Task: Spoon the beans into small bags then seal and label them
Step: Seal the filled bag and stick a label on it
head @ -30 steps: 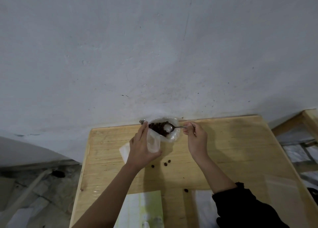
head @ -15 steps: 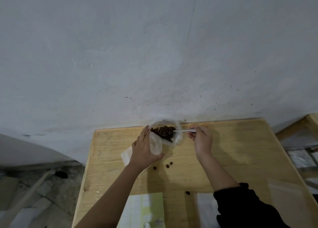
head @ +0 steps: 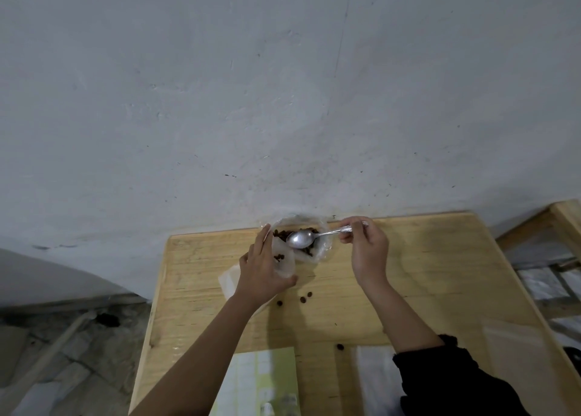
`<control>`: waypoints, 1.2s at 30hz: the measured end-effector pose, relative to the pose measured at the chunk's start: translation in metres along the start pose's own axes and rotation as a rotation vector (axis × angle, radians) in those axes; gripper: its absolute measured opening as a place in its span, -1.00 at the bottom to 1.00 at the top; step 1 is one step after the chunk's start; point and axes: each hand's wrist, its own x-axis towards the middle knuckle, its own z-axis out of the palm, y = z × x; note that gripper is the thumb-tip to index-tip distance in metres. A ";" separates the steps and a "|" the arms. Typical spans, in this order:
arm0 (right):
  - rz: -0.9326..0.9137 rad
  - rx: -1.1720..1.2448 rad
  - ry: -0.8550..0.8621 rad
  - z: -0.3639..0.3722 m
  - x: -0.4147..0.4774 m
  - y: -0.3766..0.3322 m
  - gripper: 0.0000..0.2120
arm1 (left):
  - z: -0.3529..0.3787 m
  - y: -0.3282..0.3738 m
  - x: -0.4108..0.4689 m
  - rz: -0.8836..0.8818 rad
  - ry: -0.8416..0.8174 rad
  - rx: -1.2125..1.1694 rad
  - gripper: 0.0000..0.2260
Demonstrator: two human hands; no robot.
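Observation:
My left hand (head: 262,269) holds a small clear bag (head: 284,260) upright on the wooden table (head: 424,274); a few dark beans show inside it. Just behind stands a larger clear bag of dark beans (head: 317,246) against the wall. My right hand (head: 366,247) pinches the handle of a metal spoon (head: 301,238), whose empty bowl hovers over the two bags' mouths. Three loose beans (head: 303,297) lie on the table in front of the bags.
A grey wall rises right behind the table. A green-and-white sheet (head: 264,381) and clear bags (head: 372,378) lie near the front edge, with one stray bean (head: 340,346) between them. Flat plastic (head: 228,282) lies left of my left hand. Wooden frames (head: 550,224) stand to the right.
The spoon came up out of the bean bag and moved left over the small bag; its bowl now shows empty, and beans appear inside the small bag.

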 end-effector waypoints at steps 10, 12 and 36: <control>0.089 -0.108 -0.087 0.011 -0.009 0.023 -0.80 | -0.001 0.006 -0.006 0.048 0.019 0.042 -0.05; 0.200 -0.041 -0.042 0.018 -0.008 0.023 -0.75 | 0.000 0.006 -0.005 0.059 0.004 0.040 -0.05; 0.178 0.081 -0.102 -0.006 0.005 0.006 -0.75 | 0.000 0.007 0.006 0.019 0.010 0.005 -0.09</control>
